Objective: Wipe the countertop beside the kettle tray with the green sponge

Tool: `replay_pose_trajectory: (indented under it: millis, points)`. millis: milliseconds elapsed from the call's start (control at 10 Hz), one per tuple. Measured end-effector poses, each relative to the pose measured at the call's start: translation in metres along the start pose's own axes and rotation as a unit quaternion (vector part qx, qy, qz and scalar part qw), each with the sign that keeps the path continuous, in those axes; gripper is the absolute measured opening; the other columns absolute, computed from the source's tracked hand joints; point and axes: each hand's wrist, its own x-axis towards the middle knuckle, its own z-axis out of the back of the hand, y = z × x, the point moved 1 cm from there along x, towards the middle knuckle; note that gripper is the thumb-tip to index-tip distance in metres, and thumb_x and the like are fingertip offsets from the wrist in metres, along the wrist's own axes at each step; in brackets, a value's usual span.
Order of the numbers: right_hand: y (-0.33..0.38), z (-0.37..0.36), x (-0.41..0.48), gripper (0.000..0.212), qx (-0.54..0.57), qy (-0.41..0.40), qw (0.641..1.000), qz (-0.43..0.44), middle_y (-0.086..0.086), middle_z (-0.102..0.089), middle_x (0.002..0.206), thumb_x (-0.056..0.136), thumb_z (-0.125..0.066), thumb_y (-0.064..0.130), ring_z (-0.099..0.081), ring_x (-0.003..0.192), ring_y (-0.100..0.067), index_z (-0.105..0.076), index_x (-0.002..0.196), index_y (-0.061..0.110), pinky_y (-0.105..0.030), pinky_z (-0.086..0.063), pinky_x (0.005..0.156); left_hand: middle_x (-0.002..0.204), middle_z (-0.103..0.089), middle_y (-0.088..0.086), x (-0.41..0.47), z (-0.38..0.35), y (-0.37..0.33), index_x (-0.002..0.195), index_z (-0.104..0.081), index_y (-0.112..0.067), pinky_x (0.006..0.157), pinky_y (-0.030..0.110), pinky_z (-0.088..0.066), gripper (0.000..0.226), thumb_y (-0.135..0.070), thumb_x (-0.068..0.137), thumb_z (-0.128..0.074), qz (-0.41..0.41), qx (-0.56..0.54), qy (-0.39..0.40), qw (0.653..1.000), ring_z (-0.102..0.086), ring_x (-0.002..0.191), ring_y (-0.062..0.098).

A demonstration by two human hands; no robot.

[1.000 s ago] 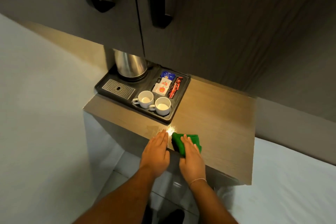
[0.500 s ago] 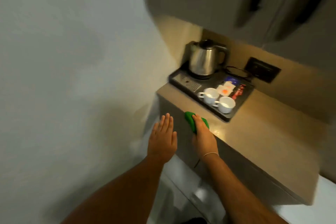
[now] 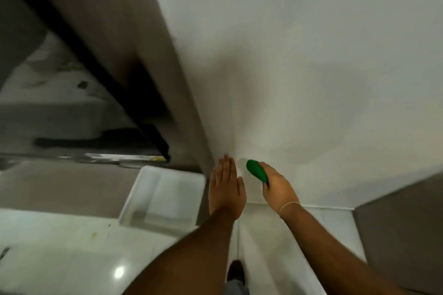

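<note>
My right hand point(image 3: 278, 187) is closed around the green sponge point(image 3: 257, 170), holding it in the air in front of a white wall. My left hand point(image 3: 226, 187) hangs beside it, flat, fingers together and empty. The kettle tray and the countertop top are out of view; only a brown cabinet side point(image 3: 402, 235) shows at the lower right.
A white wall point(image 3: 311, 67) fills the upper right. A brown door frame point(image 3: 148, 60) runs diagonally at the left, with a dark room beyond it. A white rectangular tray point(image 3: 163, 196) lies on the glossy tiled floor point(image 3: 60, 258). My shoe point(image 3: 236, 270) shows below.
The view has swung left, away from the counter, and the kettle tray has left the frame. The sponge has lifted off the counter edge in my right hand.
</note>
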Motion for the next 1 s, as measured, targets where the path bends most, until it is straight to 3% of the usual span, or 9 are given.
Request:
replay_pose_trajectory:
  millis: [100,200,300,500,600,700,800,900,1000]
  points:
    - [0.053,-0.059,0.01,0.055,-0.006,0.083,0.996,0.023,0.001,-0.066,0.141,0.1,-0.056,0.01,-0.067,0.126,-0.022,-0.051,0.15,0.031,-0.029,-0.046,0.115,0.183,0.006,0.001,-0.013,0.014,0.066,0.17,0.007,-0.02,0.137,0.047,-0.001,0.068,-0.035,0.111,-0.024,0.019,0.007,-0.013,1.0,0.009,0.168,0.02]
    - [0.094,-0.108,0.01,0.04,-0.027,0.169,0.985,0.023,-0.003,-0.068,0.132,0.103,-0.055,0.026,-0.069,0.121,-0.025,-0.053,0.143,0.032,-0.036,-0.051,0.111,0.182,0.007,-0.003,-0.036,0.019,0.109,0.171,0.002,-0.026,0.137,0.047,-0.001,0.073,-0.037,0.107,-0.031,-0.022,0.018,-0.023,0.999,0.013,0.168,0.017]
    - [0.127,-0.15,0.009,0.039,-0.04,0.245,0.968,0.039,-0.005,-0.063,0.138,0.104,-0.055,0.025,-0.065,0.125,-0.027,-0.051,0.143,0.028,-0.038,-0.049,0.114,0.183,0.002,0.0,-0.059,0.02,0.146,0.172,-0.006,-0.023,0.137,0.049,-0.004,0.069,-0.041,0.107,-0.022,0.039,0.0,-0.051,0.998,0.008,0.168,0.019]
    - [0.161,-0.206,0.016,0.062,-0.047,0.238,0.968,0.064,-0.004,-0.039,0.163,0.104,-0.049,0.015,-0.045,0.147,-0.03,-0.03,0.162,0.025,-0.043,-0.039,0.122,0.182,-0.006,0.003,-0.096,0.015,0.189,0.173,-0.009,-0.017,0.137,0.054,-0.014,0.07,-0.037,0.107,-0.019,0.183,-0.045,-0.092,0.978,0.0,0.168,0.019]
    - [0.162,-0.231,0.019,0.072,-0.019,0.278,0.958,0.067,-0.006,-0.019,0.172,0.103,-0.052,0.01,-0.024,0.159,-0.03,-0.021,0.167,0.018,-0.042,-0.026,0.129,0.182,-0.006,0.002,-0.107,0.007,0.203,0.173,-0.008,-0.02,0.137,0.053,-0.014,0.069,-0.038,0.107,-0.021,0.18,-0.046,-0.094,0.978,0.0,0.169,0.017]
    - [0.155,-0.245,0.01,0.075,0.012,0.37,0.928,0.035,-0.01,-0.015,0.173,0.105,-0.057,0.023,-0.017,0.161,-0.03,-0.017,0.167,0.014,-0.041,-0.017,0.132,0.183,-0.003,0.0,-0.113,-0.001,0.207,0.172,0.0,-0.027,0.137,0.051,-0.009,0.066,-0.041,0.11,-0.019,0.168,-0.044,-0.088,0.981,0.002,0.169,0.016]
    - [0.143,-0.226,-0.007,0.065,0.207,0.35,0.905,-0.125,-0.012,-0.051,0.151,0.099,-0.063,0.045,-0.049,0.14,-0.034,-0.04,0.155,0.022,-0.048,-0.039,0.122,0.182,-0.007,0.001,-0.112,-0.009,0.198,0.171,-0.003,-0.028,0.136,0.053,-0.011,0.064,-0.042,0.111,-0.02,0.122,-0.035,-0.074,0.989,0.001,0.169,0.018]
    - [0.112,-0.189,-0.013,0.059,0.148,0.261,0.95,-0.081,-0.009,-0.056,0.152,0.099,-0.067,0.037,-0.054,0.143,-0.028,-0.048,0.153,0.021,-0.04,-0.042,0.12,0.182,-0.008,0.003,-0.097,-0.014,0.163,0.172,-0.01,-0.022,0.136,0.054,-0.015,0.066,-0.041,0.109,-0.022,0.078,-0.028,-0.046,0.995,-0.002,0.169,0.02]
    - [0.052,-0.144,-0.016,0.06,-0.049,0.098,0.993,0.035,0.003,-0.017,0.174,0.11,-0.041,0.029,-0.017,0.162,-0.019,-0.022,0.167,0.024,-0.031,-0.016,0.131,0.18,-0.02,0.004,-0.076,-0.023,0.102,0.171,-0.021,-0.018,0.135,0.047,-0.02,0.068,-0.037,0.107,-0.03,-0.015,-0.033,-0.01,0.999,-0.017,0.167,0.022]
